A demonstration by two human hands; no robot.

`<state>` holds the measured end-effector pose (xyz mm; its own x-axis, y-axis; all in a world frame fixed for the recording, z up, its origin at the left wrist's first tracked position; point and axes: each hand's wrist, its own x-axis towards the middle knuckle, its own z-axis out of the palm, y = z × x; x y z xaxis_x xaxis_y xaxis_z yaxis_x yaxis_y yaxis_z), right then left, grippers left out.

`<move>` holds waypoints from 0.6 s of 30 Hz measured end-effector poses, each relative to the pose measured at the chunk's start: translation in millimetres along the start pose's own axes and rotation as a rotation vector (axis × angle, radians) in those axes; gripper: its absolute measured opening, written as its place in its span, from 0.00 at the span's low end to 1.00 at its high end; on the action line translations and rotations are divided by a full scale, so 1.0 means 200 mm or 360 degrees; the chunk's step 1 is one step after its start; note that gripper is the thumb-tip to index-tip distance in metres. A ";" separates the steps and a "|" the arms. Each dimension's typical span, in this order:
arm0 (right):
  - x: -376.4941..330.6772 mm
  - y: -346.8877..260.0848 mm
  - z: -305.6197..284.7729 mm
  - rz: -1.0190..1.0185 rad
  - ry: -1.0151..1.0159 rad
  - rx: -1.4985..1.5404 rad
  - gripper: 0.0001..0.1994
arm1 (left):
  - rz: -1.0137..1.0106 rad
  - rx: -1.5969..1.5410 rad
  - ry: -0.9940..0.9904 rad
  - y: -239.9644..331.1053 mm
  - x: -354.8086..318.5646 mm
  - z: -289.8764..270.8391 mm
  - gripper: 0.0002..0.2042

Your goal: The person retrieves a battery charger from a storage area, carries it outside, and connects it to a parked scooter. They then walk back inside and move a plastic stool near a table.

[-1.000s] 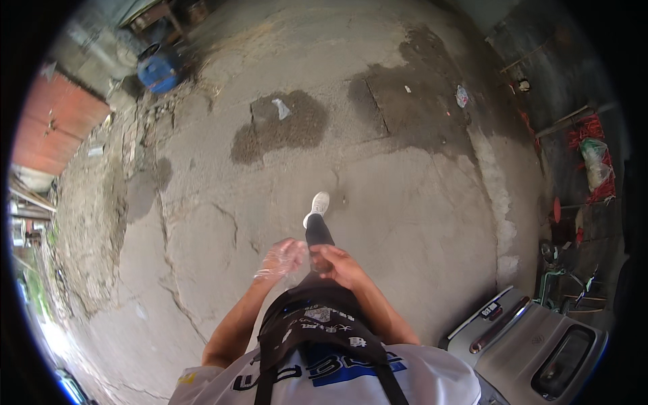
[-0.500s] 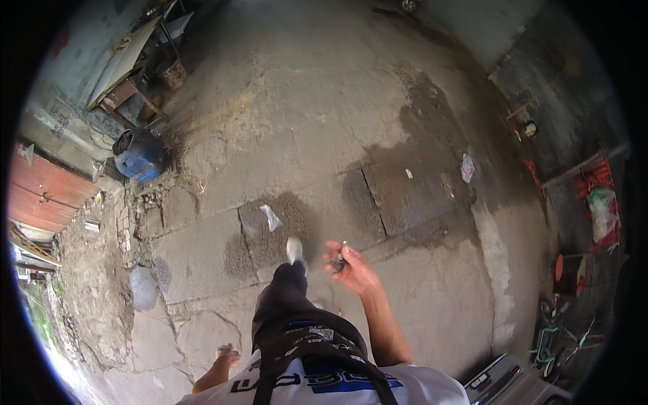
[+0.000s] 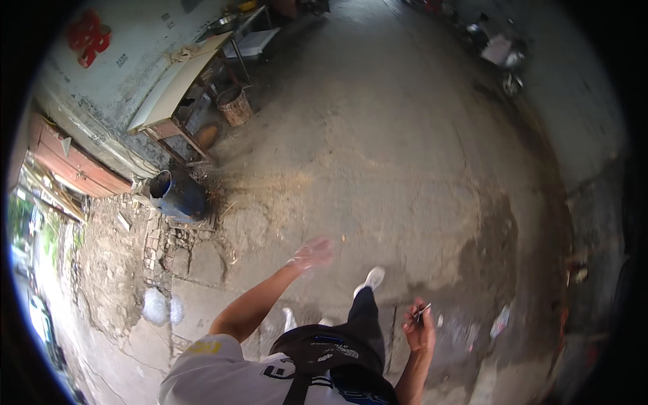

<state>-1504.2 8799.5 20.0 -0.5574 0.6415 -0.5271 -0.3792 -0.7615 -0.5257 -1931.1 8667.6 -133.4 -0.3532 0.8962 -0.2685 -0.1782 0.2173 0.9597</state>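
My left hand (image 3: 313, 254) swings out over the concrete in front of me, its fingers smeared by motion. It touches nothing that I can see. Lower and to the right, my right hand (image 3: 420, 329) is closed round a small key-like metal object (image 3: 423, 311); a thin shiny end sticks out past the fingers, while the rest is mostly hidden. A white shoe (image 3: 370, 281) of mine is planted ahead on the ground between the two hands.
Along the left wall stand a blue barrel (image 3: 183, 198), a wooden table (image 3: 177, 94) and a chopping-block-like stump (image 3: 234, 106). A pale clear plastic bag (image 3: 155, 306) lies at the left. Litter such as a plastic bag (image 3: 500, 320) lies on the damp ground at right.
I have stepped forward and the view has turned, so the barrel and table sit further right. My left hand has swung up and forward; my right has dropped lower, still holding the small object.
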 end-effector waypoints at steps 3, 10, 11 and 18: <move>0.66 -0.26 -0.04 0.0033 0.0008 -0.0157 0.08 | 0.0439 0.0767 -0.0001 0.58 0.60 0.27 0.12; 2.00 -1.01 1.01 0.0354 -0.0366 -0.0281 0.07 | -0.1065 0.0985 0.0239 -0.27 0.59 -0.46 0.16; 2.15 -1.16 1.18 0.0312 -0.0431 -0.0244 0.10 | -0.1247 0.2193 -0.0279 -0.30 0.49 -0.49 0.21; 3.38 -1.68 1.66 0.0225 -0.0454 -0.1006 0.28 | -0.0573 0.1510 -0.0681 -0.03 0.73 -0.82 0.10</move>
<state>-1998.9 9458.2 61.6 -0.7743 0.4249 -0.4689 0.1645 -0.5804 -0.7975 -2132.5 8734.0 -192.2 -0.0421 0.7409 -0.6703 0.6359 0.5373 0.5540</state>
